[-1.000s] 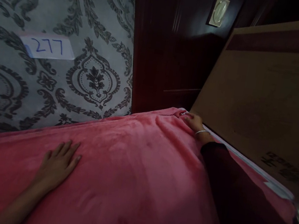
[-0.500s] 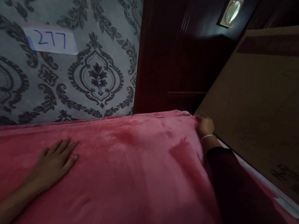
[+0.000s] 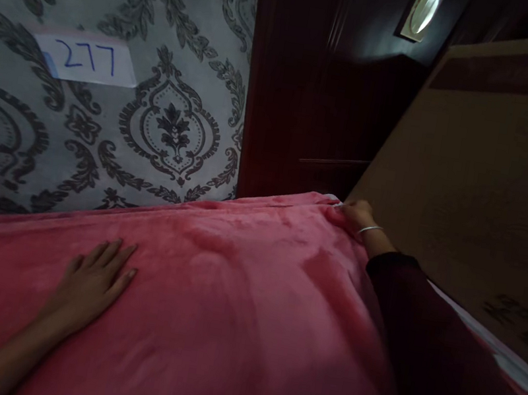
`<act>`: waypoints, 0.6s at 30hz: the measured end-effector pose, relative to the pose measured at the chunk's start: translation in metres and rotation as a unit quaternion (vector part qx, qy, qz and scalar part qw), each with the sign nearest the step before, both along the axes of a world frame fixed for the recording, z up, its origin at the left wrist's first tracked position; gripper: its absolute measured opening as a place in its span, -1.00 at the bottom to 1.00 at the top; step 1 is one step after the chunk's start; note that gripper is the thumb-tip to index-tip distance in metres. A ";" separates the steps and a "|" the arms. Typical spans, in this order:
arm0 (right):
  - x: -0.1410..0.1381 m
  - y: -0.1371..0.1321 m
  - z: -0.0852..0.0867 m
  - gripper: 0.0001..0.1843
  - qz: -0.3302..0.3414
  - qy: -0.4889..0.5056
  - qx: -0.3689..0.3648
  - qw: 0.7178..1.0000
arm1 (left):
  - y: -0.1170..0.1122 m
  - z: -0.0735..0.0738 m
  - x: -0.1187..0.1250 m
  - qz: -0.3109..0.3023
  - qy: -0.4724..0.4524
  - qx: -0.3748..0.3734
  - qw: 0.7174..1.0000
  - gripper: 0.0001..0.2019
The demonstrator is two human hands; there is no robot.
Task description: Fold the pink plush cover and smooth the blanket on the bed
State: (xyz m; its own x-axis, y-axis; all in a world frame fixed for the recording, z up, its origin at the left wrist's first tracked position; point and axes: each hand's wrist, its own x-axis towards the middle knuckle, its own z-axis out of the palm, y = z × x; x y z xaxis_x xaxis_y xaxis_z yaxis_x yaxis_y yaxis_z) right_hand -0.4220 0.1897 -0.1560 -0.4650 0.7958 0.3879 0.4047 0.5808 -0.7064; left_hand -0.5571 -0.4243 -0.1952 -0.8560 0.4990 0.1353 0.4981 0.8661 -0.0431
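Note:
A plush pink blanket (image 3: 227, 305) spreads across the lower part of the view, its far edge running along the wall. My left hand (image 3: 90, 287) lies flat on it at the left, fingers spread. At the far right corner, my right hand (image 3: 358, 216), with a thin light bracelet at the wrist, is closed on the blanket's edge. Its fingertips are partly hidden by folds. A bit of whitish cloth shows at that corner. The dark sleeve covers much of the blanket's right side.
Behind the blanket stand a patterned grey wall (image 3: 175, 123) with a paper marked 277 (image 3: 88, 59) and a dark red wooden panel (image 3: 300, 96) bearing a round-faced fitting (image 3: 425, 11). A large cardboard sheet or box (image 3: 497, 181) leans along the right, close to my right arm.
My right hand has shifted slightly left and up at the corner, and the blanket there is bunched a little differently. My left hand stays in place. The view has tilted slightly.

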 end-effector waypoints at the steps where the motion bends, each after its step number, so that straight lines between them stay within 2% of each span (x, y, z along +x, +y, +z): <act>1: 0.001 -0.002 0.009 -0.67 -0.004 0.027 0.017 0.999 | 0.000 0.001 0.001 0.002 -0.002 -0.001 1.000 -0.30; 3: 0.005 -0.007 0.029 -0.57 -0.007 0.097 0.101 0.990 | 0.001 0.002 0.002 0.001 -0.004 -0.002 1.000 -0.30; 5: 0.010 -0.013 0.047 -0.52 0.005 0.132 0.214 0.968 | 0.002 0.003 0.002 0.000 -0.006 -0.003 1.000 -0.31; 6: 0.012 -0.016 0.053 -0.51 0.011 0.118 0.258 0.959 | 0.002 0.004 0.003 0.001 -0.007 -0.003 1.000 -0.32; 8: 0.012 -0.021 0.058 -0.49 0.015 0.038 0.294 0.955 | 0.002 0.004 0.003 0.006 -0.010 -0.007 1.000 -0.32; 12: 0.002 -0.020 0.046 -0.37 -0.017 -0.106 0.235 0.966 | 0.003 0.004 0.004 0.017 -0.017 -0.019 1.000 -0.31; 15: -0.007 -0.009 0.031 -0.32 -0.065 -0.132 0.167 0.975 | 0.002 0.003 0.004 0.012 -0.017 -0.020 1.000 -0.31; 18: -0.015 0.002 0.012 -0.33 -0.064 -0.156 0.143 0.975 | 0.001 0.002 0.004 0.013 -0.018 -0.022 1.000 -0.31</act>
